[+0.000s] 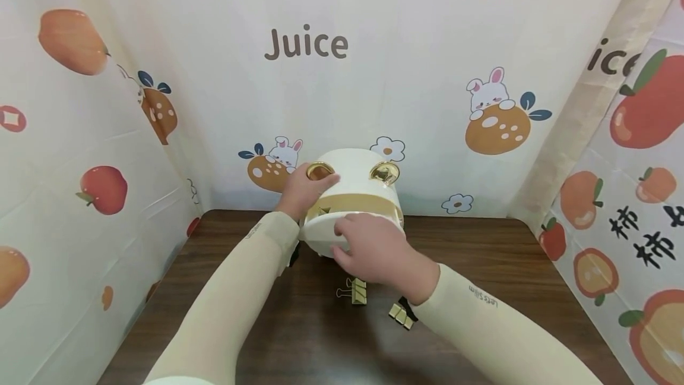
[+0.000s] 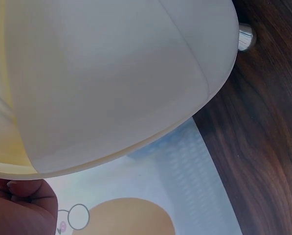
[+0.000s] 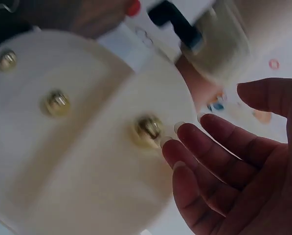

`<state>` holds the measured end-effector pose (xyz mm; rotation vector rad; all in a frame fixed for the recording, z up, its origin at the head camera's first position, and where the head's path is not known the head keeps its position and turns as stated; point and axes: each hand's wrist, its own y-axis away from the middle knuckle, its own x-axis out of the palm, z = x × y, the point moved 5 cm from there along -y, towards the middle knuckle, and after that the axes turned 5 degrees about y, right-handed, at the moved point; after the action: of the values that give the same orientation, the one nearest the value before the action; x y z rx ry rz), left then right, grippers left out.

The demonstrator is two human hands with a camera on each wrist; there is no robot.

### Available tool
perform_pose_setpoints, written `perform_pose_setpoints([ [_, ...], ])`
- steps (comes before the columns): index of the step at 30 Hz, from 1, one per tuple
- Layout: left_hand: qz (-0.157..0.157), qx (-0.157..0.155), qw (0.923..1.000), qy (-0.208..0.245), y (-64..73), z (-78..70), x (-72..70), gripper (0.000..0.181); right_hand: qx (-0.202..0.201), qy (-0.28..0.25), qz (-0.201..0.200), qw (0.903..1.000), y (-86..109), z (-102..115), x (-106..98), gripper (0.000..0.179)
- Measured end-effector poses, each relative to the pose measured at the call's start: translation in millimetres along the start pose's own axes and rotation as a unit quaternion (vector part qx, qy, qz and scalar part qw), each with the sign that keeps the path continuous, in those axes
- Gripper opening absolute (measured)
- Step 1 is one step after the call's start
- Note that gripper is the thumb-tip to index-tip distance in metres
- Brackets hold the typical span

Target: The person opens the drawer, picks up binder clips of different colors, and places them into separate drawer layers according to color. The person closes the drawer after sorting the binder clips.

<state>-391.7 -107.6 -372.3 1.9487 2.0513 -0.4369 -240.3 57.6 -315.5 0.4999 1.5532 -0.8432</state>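
A rounded white drawer box (image 1: 355, 165) with two gold rings on top stands at the back of the table. Its upper drawer (image 1: 320, 233) is pulled out, showing a cream interior with a small gold-coloured thing (image 1: 323, 211) inside. My left hand (image 1: 301, 192) holds the box's upper left side by the left gold ring (image 1: 320, 170), thumb across the top. In front of the drawer is my right hand (image 1: 374, 251), its fingers loosely bent. The right wrist view shows those fingertips beside a round gold knob (image 3: 148, 129), with no grip on it visible.
Gold binder clips lie on the dark wooden table (image 1: 299, 337) before the box: one clip (image 1: 359, 292) near the middle, more clips (image 1: 401, 316) by the right wrist. A printed curtain (image 1: 427, 76) hangs right behind the box and along both sides.
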Motion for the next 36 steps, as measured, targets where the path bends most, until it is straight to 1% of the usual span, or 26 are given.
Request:
perform_pose_setpoints([
  [4,-0.006,0.006,1.0000,0.003,0.5,-1.6,-3.2,0.074,-0.028,0.013,0.002,0.9995,4.2,12,19,0.020],
  [7,-0.007,0.007,1.0000,-0.002,0.3,-2.9,-3.7,0.075,-0.038,0.027,0.007,0.9989,5.4,21,34,0.023],
  [11,-0.002,0.004,1.0000,-0.004,0.1,-3.2,-1.0,0.071,-0.027,0.031,0.044,0.9982,7.5,29,54,0.022],
  [13,-0.001,0.000,1.0000,-0.001,0.6,-2.8,0.5,0.071,-0.020,0.034,0.065,0.9971,8.9,31,64,0.023],
  [15,0.000,-0.003,1.0000,0.000,0.9,-2.2,1.7,0.073,-0.016,0.041,0.075,0.9962,10.9,32,74,0.024],
  [20,0.004,-0.005,0.9999,0.010,1.7,-2.0,3.5,0.076,-0.005,0.039,0.085,0.9956,16.0,30,98,0.024],
  [23,0.003,-0.002,0.9999,0.011,2.4,-2.8,3.7,0.076,0.007,0.032,0.101,0.9944,18.3,27,110,0.024],
  [28,0.002,-0.014,0.9998,0.012,2.5,-2.6,3.4,0.078,0.026,0.024,0.133,0.9905,22.1,21,127,0.025],
  [31,0.003,-0.017,0.9997,0.014,2.7,-2.8,3.1,0.078,0.037,0.028,0.155,0.9868,24.1,18,136,0.030],
  [36,0.004,-0.016,0.9998,0.010,3.5,-3.8,2.2,0.077,0.059,0.037,0.199,0.9776,25.9,10,152,0.044],
])
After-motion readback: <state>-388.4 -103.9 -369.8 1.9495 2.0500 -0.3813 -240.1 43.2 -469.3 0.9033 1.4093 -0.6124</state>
